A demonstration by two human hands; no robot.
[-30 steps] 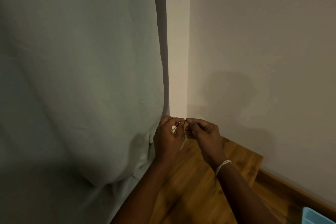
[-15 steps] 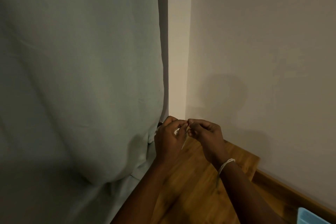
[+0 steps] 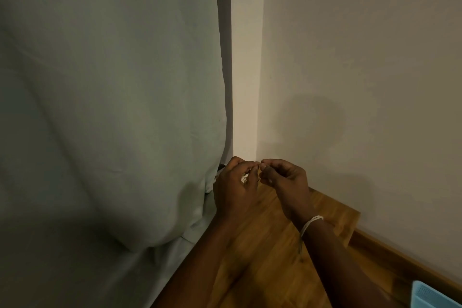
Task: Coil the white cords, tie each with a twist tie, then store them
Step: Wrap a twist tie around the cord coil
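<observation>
My left hand (image 3: 236, 189) and right hand (image 3: 285, 180) meet fingertip to fingertip above the wooden counter (image 3: 272, 240), beside the pale curtain (image 3: 112, 107). My left grip is closed on a small white cord (image 3: 244, 177) bundle, mostly hidden; my right grip pinches something too fine to identify. A white band (image 3: 310, 224) circles my right wrist.

Single head view, looking forward and down into a wall corner (image 3: 246, 112), close above bench (image 3: 275, 245) and curtain (image 3: 112, 107).
</observation>
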